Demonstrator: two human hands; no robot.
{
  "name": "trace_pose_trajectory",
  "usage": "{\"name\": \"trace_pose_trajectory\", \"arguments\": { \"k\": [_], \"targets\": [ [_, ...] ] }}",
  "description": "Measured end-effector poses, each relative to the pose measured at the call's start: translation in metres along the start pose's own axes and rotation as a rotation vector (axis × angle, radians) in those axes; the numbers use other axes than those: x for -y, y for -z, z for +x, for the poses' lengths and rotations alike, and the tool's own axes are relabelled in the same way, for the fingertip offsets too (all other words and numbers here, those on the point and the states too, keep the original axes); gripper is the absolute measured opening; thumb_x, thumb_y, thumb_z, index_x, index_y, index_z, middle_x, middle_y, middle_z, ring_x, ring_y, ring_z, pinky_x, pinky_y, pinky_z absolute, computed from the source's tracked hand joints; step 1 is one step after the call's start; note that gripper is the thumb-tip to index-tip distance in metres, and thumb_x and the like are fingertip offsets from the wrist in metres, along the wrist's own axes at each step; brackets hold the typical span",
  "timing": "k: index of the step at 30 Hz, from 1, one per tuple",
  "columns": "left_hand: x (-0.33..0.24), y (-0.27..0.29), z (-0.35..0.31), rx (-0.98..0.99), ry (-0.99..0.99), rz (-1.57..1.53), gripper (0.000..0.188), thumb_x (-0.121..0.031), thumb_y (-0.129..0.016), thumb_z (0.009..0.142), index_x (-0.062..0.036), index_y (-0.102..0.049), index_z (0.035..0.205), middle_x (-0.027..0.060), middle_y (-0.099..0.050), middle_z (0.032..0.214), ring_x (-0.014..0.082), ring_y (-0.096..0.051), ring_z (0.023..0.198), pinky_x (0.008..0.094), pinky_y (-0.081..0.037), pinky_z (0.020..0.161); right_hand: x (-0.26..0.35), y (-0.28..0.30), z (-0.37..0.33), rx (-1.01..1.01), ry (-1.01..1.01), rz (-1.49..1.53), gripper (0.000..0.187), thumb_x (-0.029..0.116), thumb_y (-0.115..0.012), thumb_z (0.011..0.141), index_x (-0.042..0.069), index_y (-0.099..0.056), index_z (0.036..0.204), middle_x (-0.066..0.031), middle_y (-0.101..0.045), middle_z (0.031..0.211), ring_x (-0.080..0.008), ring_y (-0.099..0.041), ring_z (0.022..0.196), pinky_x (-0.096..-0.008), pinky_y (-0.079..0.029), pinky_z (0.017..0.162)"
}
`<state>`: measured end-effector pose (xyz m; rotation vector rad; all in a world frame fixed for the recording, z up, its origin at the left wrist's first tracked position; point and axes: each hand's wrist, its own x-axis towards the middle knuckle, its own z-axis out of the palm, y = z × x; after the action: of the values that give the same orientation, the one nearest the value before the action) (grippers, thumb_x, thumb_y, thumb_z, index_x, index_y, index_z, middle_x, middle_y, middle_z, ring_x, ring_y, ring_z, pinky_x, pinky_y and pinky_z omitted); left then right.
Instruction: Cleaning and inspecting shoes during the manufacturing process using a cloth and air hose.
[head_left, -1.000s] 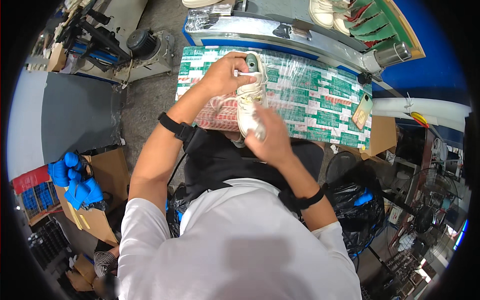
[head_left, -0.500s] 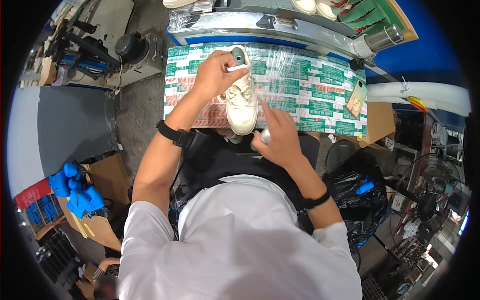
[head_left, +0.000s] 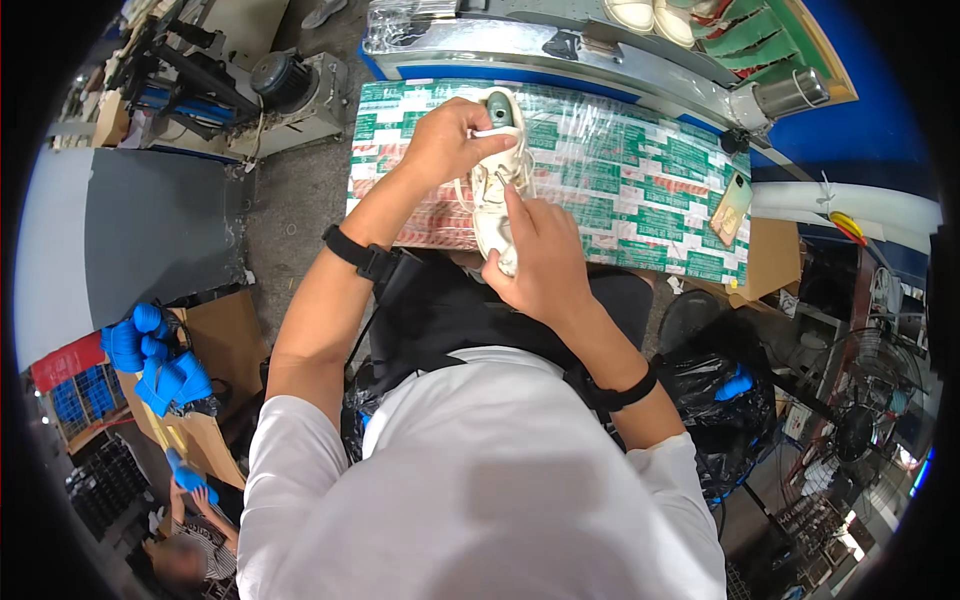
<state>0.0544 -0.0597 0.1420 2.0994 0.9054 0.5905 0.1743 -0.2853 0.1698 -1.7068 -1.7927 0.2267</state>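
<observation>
A cream lace-up shoe (head_left: 491, 221) points its toe toward me near the front edge of the covered bench. A green shoe last (head_left: 499, 108) with a hole in its top fills the opening. My left hand (head_left: 455, 143) is closed on the shoe's pale tongue, thumb and fingers pinching it by the collar. Loose laces hang at the shoe's sides. My right hand (head_left: 543, 252) is curled over the toe, its index finger pointing up at the lacing. Whatever lies in its palm is hidden behind the fingers.
Green-and-white printed tape covers the bench top (head_left: 620, 200). A phone (head_left: 731, 209) lies at its right end. Behind runs a metal-edged conveyor (head_left: 560, 45) with more cream shoes (head_left: 650, 15). At lower left, another person (head_left: 195, 540) handles a blue item near a cardboard box (head_left: 225, 350).
My right hand has moved left and slightly up, onto the shoe; the pale handle seen in it before is now hidden. The left hand keeps its pinch. At lower left, the other person's raised hands have appeared.
</observation>
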Motion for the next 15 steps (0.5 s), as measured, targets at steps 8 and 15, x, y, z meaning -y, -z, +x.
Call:
{"name": "trace_pose_trajectory", "arguments": {
  "k": [8,15],
  "targets": [
    [-0.006,-0.004,0.0,0.03,0.032,0.06,0.043,-0.039,-0.098,0.089,-0.0043,-0.074,0.095,0.0086,-0.074,0.106,0.0239,-0.069,0.093,0.0369,-0.058,0.083,0.005,-0.031,0.018,0.08,-0.031,-0.118,0.082,0.028,-0.082,0.082,-0.011,-0.059,0.15,-0.0215,-0.065,0.115,-0.041,-0.064,0.106,-0.0529,-0.052,0.095],
    [-0.007,-0.002,0.004,0.047,0.029,0.053,0.043,-0.038,-0.098,0.089,-0.0034,-0.073,0.092,0.0096,-0.072,0.111,0.0243,-0.07,0.096,0.0374,-0.059,0.085,0.002,0.002,0.004,0.085,-0.149,0.252,0.07,0.02,-0.081,0.083,-0.012,-0.062,0.143,-0.0246,-0.066,0.112,-0.0445,-0.066,0.104,-0.052,-0.055,0.09]
  ]
}}
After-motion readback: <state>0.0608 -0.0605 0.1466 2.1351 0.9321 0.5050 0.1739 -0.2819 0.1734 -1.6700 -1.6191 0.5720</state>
